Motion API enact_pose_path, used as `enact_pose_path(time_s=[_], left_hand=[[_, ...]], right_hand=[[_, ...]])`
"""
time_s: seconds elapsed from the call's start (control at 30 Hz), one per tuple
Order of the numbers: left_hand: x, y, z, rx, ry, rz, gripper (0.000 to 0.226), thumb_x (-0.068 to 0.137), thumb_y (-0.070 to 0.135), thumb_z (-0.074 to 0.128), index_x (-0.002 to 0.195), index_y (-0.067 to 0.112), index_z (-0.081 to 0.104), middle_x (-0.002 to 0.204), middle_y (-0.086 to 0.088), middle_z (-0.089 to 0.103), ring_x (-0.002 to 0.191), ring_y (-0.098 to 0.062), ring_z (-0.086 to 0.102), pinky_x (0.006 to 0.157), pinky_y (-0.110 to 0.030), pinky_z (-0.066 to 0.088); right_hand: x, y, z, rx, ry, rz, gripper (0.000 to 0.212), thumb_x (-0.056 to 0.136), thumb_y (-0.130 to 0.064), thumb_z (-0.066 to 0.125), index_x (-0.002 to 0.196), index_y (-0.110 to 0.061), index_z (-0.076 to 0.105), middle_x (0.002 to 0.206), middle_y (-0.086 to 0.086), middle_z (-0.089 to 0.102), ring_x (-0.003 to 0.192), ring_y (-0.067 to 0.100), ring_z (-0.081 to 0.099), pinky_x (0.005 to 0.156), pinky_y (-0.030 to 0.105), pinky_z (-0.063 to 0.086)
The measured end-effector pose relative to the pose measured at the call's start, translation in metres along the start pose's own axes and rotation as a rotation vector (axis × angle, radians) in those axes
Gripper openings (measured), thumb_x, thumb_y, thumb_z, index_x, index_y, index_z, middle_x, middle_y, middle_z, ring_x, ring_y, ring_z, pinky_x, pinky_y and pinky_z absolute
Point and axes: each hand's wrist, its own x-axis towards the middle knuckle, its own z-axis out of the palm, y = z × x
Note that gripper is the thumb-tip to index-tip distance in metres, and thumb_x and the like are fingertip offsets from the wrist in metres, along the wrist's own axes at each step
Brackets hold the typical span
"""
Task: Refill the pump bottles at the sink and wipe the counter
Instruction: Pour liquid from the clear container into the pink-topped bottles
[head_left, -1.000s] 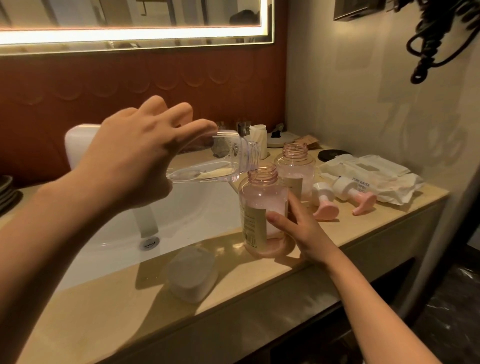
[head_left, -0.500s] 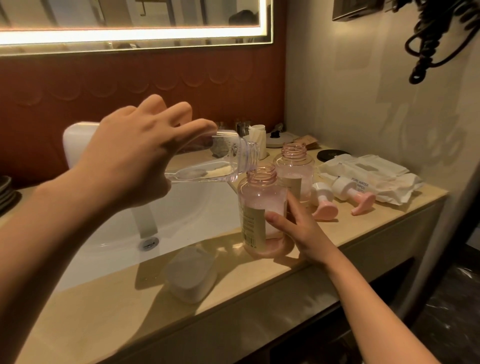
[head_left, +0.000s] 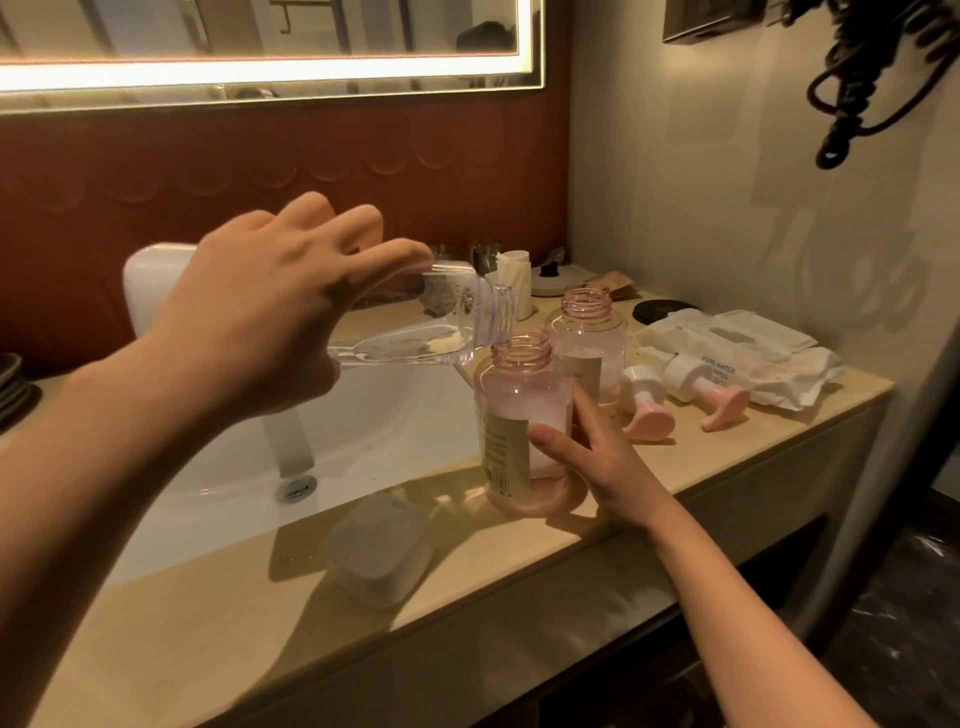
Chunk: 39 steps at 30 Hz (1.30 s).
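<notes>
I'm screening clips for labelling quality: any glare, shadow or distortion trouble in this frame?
Head view: the mirror's light strip is blown out to white; dark shadows fall on the counter around the white box; verticals lean at the right edge from the wide-angle lens; the left hand looms large near the lens.

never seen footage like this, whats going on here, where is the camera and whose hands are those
This is one view, from a camera worn on a person's head and looking forward and down, so the two arms are their own. There is no machine; each bare hand is the grip. The left hand holds a clear bottle tipped on its side, its mouth just over the open neck of a pink bottle. The right hand steadies that pink bottle on the counter beside the sink. Behind it stands a second open pink bottle. Two pump heads lie to the right, by a pack of wipes. A small white tub sits nearer the camera.
</notes>
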Motion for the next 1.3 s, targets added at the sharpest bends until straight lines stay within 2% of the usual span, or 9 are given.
enact_pose_path(time_s=[0.2,0.37,0.7,0.97,1.13,1.3], left_hand=[[-0.0002,0.0,0.001,0.01,0.012,0.003,0.095,0.044,0.009,0.084,0.131,0.021,0.048,0.097,-0.01,0.054,0.077,-0.031,0.047,0.053,-0.032,0.038],[0.0007,0.0001,-0.0006,0.021,0.036,0.005,0.094,0.043,0.008,0.083,0.13,0.02,0.051,0.097,-0.01,0.055,0.077,-0.033,0.049,0.056,-0.036,0.041],[0.0005,0.0009,0.0013,0.023,0.068,-0.006,0.089,0.049,0.002,0.078,0.131,0.02,0.05,0.096,-0.011,0.056,0.077,-0.033,0.048,0.056,-0.033,0.037],[0.0006,0.0011,0.0024,0.026,0.071,-0.003,0.088,0.051,0.002,0.077,0.132,0.022,0.048,0.098,-0.011,0.055,0.078,-0.033,0.048,0.057,-0.037,0.041],[0.001,0.0008,0.0025,0.035,0.078,0.002,0.088,0.054,0.002,0.076,0.134,0.022,0.047,0.1,-0.011,0.055,0.079,-0.033,0.047,0.058,-0.036,0.039],[0.0006,0.0008,0.0026,0.025,0.084,0.008,0.087,0.053,0.0,0.075,0.133,0.021,0.048,0.099,-0.012,0.055,0.079,-0.034,0.048,0.058,-0.038,0.042]], right_hand=[[-0.0004,0.0,0.0002,0.007,-0.003,0.0,0.076,0.065,-0.075,0.06,0.126,-0.034,0.044,0.121,-0.021,0.057,0.117,0.001,0.052,0.093,0.019,0.045],[0.0002,0.0022,-0.0002,0.002,0.009,-0.009,0.079,0.067,-0.073,0.061,0.13,-0.028,0.044,0.125,-0.014,0.057,0.12,0.005,0.051,0.099,0.027,0.043],[-0.0003,0.0018,0.0,0.008,0.007,0.0,0.073,0.068,-0.067,0.063,0.128,-0.031,0.044,0.123,-0.016,0.058,0.119,0.003,0.052,0.095,0.021,0.044],[-0.0001,0.0012,-0.0004,0.007,0.001,0.003,0.076,0.066,-0.073,0.061,0.128,-0.034,0.043,0.121,-0.022,0.057,0.118,0.0,0.052,0.094,0.019,0.045],[-0.0003,0.0005,-0.0008,-0.001,0.004,0.002,0.069,0.067,-0.067,0.063,0.126,-0.036,0.044,0.119,-0.024,0.058,0.116,-0.001,0.052,0.094,0.02,0.045],[-0.0001,0.0009,-0.0001,0.0,0.006,-0.004,0.076,0.066,-0.073,0.06,0.128,-0.033,0.043,0.121,-0.022,0.057,0.117,0.0,0.052,0.093,0.018,0.044]])
